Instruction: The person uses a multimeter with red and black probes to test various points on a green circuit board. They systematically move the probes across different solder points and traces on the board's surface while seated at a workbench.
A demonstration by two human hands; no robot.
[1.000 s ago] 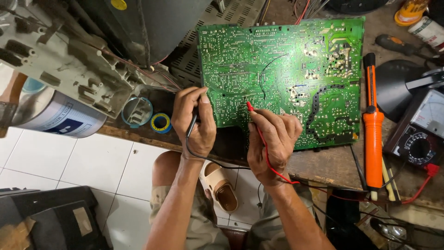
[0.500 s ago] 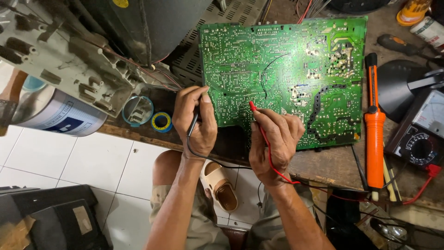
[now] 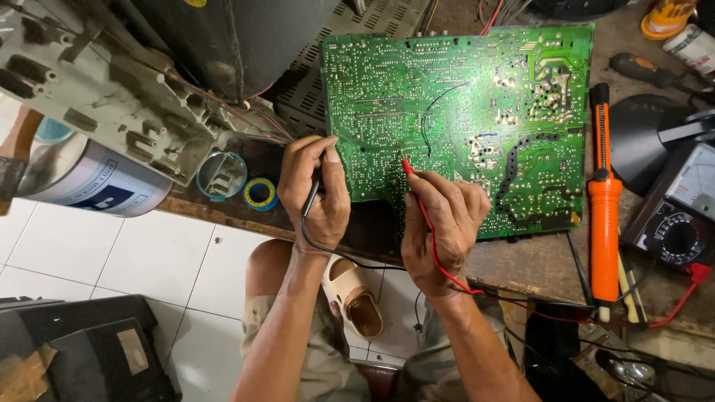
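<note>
Nearest the camera I'm seeing my knees over white floor tiles [image 3: 112,253], with a beige sandal [image 3: 356,298] between them and a black case [image 3: 82,350] lying low left.

Left hand [image 3: 316,195] is gripping the black probe [image 3: 311,192]: grip closed around it, thumb near the lower left corner of the green circuit board [image 3: 462,112]. Its black lead is looping down under the wrist. I can't tell whether the black tip is touching the solder side.

Right hand [image 3: 441,223] is pinching the red probe [image 3: 411,179], grip closed on it pen-style, tip resting on the board's lower middle area. Red lead is running back over the wrist to the right.

The board is lying solder side up on the wooden desk [image 3: 521,264], lower edge close to the desk front.

Just right of the board, an orange solder sucker [image 3: 605,208] is lying lengthwise. Beyond it, an analogue multimeter [image 3: 681,216] is sitting at the right edge.

Left of the left hand, a blue tape roll [image 3: 261,193] and a clear blue-rimmed spool [image 3: 221,176] are sitting on the desk. Further back left, a grey plastic chassis [image 3: 97,97] is overhanging a white paint can [image 3: 97,186].
</note>
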